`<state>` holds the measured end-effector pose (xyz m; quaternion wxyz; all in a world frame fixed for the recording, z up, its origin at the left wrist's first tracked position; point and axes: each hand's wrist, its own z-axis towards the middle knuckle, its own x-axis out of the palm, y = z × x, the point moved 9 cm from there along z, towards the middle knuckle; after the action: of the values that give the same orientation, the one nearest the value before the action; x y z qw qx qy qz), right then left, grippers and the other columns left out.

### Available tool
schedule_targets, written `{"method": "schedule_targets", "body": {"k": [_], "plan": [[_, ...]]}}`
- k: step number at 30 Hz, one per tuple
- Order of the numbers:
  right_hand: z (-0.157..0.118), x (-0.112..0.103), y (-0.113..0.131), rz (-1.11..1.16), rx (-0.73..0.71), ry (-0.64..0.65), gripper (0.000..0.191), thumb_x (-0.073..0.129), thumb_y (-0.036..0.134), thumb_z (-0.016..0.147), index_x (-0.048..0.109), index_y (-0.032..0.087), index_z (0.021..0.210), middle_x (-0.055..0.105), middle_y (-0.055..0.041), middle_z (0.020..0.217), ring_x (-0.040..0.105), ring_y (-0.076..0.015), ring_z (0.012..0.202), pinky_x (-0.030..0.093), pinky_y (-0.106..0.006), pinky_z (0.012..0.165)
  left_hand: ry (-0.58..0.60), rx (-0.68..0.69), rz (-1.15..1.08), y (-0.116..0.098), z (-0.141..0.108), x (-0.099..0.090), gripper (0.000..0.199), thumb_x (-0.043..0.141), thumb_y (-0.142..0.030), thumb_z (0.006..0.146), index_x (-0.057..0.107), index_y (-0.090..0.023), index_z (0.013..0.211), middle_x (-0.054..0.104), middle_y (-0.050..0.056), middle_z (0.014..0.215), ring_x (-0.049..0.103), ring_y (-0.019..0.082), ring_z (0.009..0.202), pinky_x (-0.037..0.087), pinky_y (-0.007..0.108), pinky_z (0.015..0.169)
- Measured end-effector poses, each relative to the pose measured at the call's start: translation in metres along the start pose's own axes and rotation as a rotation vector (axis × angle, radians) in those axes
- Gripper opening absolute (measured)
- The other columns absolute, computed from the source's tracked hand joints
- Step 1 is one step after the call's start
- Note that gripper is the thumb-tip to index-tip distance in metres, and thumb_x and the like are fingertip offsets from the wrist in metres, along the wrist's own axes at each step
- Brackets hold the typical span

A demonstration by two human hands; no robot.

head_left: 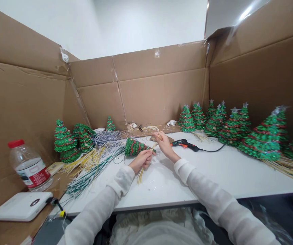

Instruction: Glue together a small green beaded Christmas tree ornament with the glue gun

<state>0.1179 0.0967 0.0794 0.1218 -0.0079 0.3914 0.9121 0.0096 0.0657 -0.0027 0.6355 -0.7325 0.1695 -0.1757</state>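
My left hand [143,160] is closed around a small bundle of yellow and white wires [140,176], whose loose ends hang below it over the white table. Above and to the right, my right hand [163,143] is closed with its fingertips pinched at the upper end of the same wires. Just behind the hands, a small green Christmas tree with red trim [134,147] lies on its side, its tip toward the right. A black and orange glue gun [186,145] lies right of my right hand, its cord trailing right.
Teal and white wires [92,175], yellow wires [86,160] and a purple-white tangle [109,137] spread on the left. Several finished trees [233,126] stand at right; others [62,137] at left. A water bottle [30,166] and white device [21,206] sit far left. Cardboard walls [162,88] enclose the table [200,177].
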Motion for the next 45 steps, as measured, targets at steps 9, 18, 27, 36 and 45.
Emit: {"method": "schedule_targets", "body": {"k": [9, 18, 27, 36, 45], "plan": [[-0.007, 0.013, -0.015, -0.101, 0.008, 0.132, 0.048, 0.035, 0.058, 0.082, 0.061, 0.018, 0.082, 0.060, -0.0066, 0.078, 0.055, -0.0202, 0.075, 0.039, -0.030, 0.069, -0.012, 0.013, -0.017, 0.006, 0.004, 0.000, 0.036, 0.054, -0.050, 0.073, 0.050, -0.016, 0.082, 0.021, -0.011, 0.051, 0.014, 0.001, 0.035, 0.006, 0.016, 0.034], [-0.005, -0.011, -0.008, -0.048, 0.027, -0.019, 0.036, 0.041, 0.051, 0.081, 0.050, 0.019, 0.095, 0.051, 0.0014, 0.064, 0.046, -0.0149, 0.057, 0.034, -0.026, 0.055, -0.012, 0.003, 0.005, 0.010, 0.005, 0.003, 0.035, 0.053, -0.050, 0.075, 0.050, -0.016, 0.082, 0.022, -0.011, 0.052, 0.014, 0.001, 0.035, 0.006, 0.017, 0.035], [-0.007, -0.004, -0.023, 0.099, 0.131, 0.037, 0.040, 0.045, 0.057, 0.075, 0.051, 0.019, 0.064, 0.057, -0.0022, 0.060, 0.050, -0.0160, 0.060, 0.038, -0.028, 0.062, -0.033, 0.009, 0.002, 0.008, 0.005, 0.003, 0.035, 0.050, -0.050, 0.077, 0.051, -0.016, 0.082, 0.023, -0.011, 0.052, 0.014, 0.001, 0.034, 0.005, 0.017, 0.035], [-0.015, 0.023, -0.038, 0.260, 0.357, 0.229, 0.032, 0.055, 0.047, 0.062, 0.062, 0.016, 0.067, 0.054, -0.0006, 0.057, 0.042, -0.0121, 0.053, 0.032, -0.026, 0.053, -0.107, 0.006, 0.017, 0.010, 0.007, -0.008, 0.034, 0.046, -0.051, 0.078, 0.049, -0.017, 0.080, 0.022, -0.011, 0.051, 0.013, 0.001, 0.033, 0.006, 0.017, 0.035], [-0.014, 0.031, -0.029, 0.191, 0.294, 0.323, 0.040, 0.053, 0.054, 0.064, 0.065, 0.016, 0.069, 0.060, -0.0041, 0.068, 0.051, -0.0169, 0.067, 0.038, -0.029, 0.065, -0.136, 0.013, 0.046, 0.012, 0.007, -0.014, 0.036, 0.046, -0.053, 0.077, 0.049, -0.018, 0.081, 0.020, -0.011, 0.051, 0.013, 0.001, 0.033, 0.005, 0.016, 0.036]]}}
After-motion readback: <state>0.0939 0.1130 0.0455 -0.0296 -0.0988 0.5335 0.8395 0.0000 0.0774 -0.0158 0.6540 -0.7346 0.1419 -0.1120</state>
